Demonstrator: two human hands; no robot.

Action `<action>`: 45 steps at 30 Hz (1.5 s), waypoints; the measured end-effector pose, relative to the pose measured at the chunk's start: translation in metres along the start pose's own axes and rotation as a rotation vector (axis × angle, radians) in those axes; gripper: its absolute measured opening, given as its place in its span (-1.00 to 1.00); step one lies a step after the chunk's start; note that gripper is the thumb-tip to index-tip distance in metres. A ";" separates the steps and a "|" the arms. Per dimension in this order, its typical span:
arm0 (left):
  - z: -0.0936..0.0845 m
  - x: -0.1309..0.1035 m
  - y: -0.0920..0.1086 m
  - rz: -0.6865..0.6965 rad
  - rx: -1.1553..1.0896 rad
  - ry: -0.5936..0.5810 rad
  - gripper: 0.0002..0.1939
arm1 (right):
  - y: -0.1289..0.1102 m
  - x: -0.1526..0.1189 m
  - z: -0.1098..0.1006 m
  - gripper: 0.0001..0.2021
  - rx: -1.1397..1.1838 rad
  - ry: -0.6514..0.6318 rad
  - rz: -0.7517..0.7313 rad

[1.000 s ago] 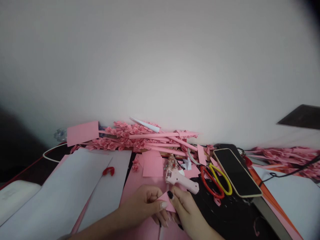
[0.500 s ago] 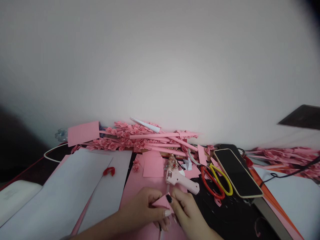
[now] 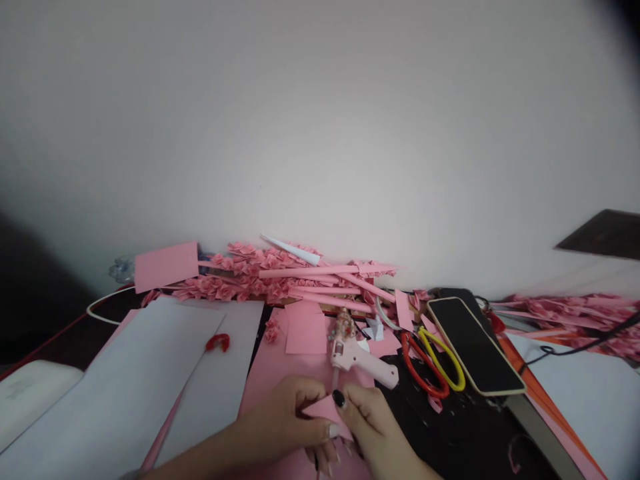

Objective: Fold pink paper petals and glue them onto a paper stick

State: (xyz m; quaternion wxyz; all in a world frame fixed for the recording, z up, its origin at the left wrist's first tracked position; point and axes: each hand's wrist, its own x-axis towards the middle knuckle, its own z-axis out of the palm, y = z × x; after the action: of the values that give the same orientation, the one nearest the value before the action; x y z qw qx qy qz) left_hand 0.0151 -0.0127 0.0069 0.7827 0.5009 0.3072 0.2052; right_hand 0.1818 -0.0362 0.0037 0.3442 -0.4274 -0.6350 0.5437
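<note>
Between my two hands is a small folded piece of pink paper (image 3: 324,409), with a pointed corner toward the left. My left hand (image 3: 290,420) pinches it from the left, thumb along its lower edge. From the right, my right hand (image 3: 373,423) grips the same paper, its dark-nailed thumb pressed on the top edge. Some fingertips are hidden behind the paper. Just beyond my hands lies a pale pink glue gun (image 3: 363,360), its glue stick pointing toward me. Under my hands is a larger pink sheet (image 3: 265,380).
Scissors with red and yellow handles (image 3: 425,370) and a phone (image 3: 475,347) lie to the right. Pink paper flowers (image 3: 235,288) and rolled paper tubes (image 3: 310,272) are heaped along the wall. White sheets (image 3: 150,360) cover the left side; a pink square (image 3: 307,333) lies in the middle.
My fingers have shifted slightly on the folded pink paper, and its tilt has altered a little. Things on the table have stayed where they were.
</note>
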 end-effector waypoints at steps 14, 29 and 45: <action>-0.003 0.002 -0.001 0.126 0.041 0.099 -0.75 | -0.001 0.005 -0.005 -0.54 0.127 0.146 0.089; -0.006 0.009 -0.002 0.135 0.074 0.229 -0.66 | 0.003 0.001 -0.009 -0.80 -0.156 0.302 -0.107; -0.007 0.008 -0.004 0.100 0.098 0.161 -0.67 | -0.002 0.002 -0.015 -0.74 -0.298 0.389 -0.339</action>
State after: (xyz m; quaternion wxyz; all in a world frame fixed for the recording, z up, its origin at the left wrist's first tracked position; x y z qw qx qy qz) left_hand 0.0163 -0.0049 -0.0006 0.7187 0.5353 0.3534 0.2684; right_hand 0.1939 -0.0284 0.0078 0.4788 -0.4571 -0.6925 0.2870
